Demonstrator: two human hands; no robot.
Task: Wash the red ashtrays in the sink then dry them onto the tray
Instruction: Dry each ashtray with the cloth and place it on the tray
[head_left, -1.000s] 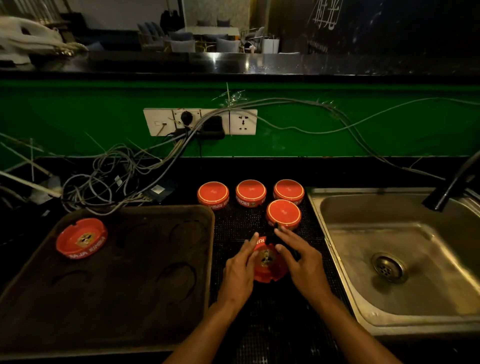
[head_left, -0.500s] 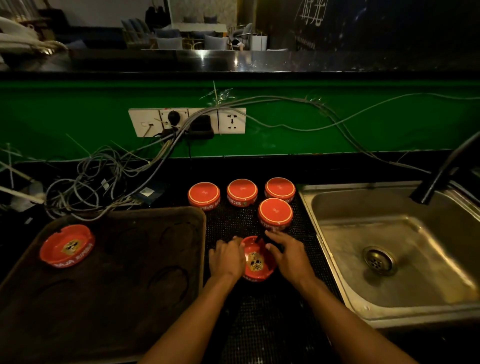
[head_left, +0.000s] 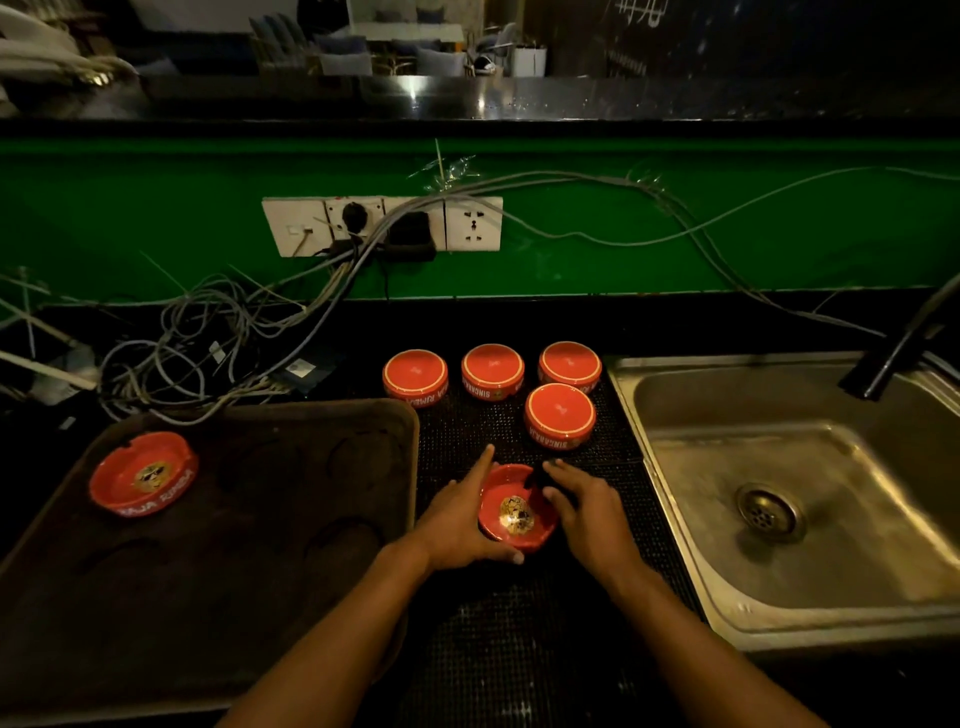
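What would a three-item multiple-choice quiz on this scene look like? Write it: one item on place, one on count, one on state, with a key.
1. Where is the sink?
A. right of the mat
B. left of the tray
C. behind the sockets

2. How many ashtrays lie upside down on the mat?
A. two
B. four
C. six

3. How is the ashtray on the tray lying?
A. upside down
B. on edge
C. open side up

Key: 1 A, basin beside the mat. 2 B, four flat red bases show. 3 C, its logo and notches show.

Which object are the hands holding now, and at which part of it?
The left hand holds the upright red ashtray by its left rim, thumb under its near edge. The right hand touches its right rim; a real grip cannot be told.
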